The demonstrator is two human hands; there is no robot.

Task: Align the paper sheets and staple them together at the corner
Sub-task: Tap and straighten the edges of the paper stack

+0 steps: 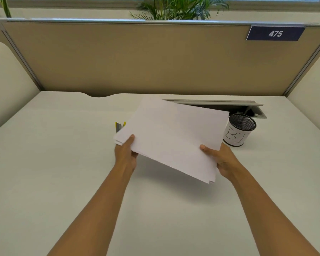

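Note:
A stack of white paper sheets (pixel 172 133) is lifted off the white desk (pixel 63 163), tilted with its near right corner lowest, and casts a shadow below. The sheet edges are slightly offset at the near right corner. My left hand (pixel 125 156) grips the stack's near left corner, thumb on top. My right hand (pixel 223 161) holds its right side, thumb on top and fingers underneath. A yellow and grey stapler (pixel 119 126) lies on the desk behind the stack's left corner, mostly hidden by the paper.
A black mesh pen cup (pixel 238 131) with a white paper label stands right of the sheets. Behind it, an open cable tray (pixel 229 105) is set in the desk. A beige partition (pixel 155 58) bounds the back, with curved side panels left and right.

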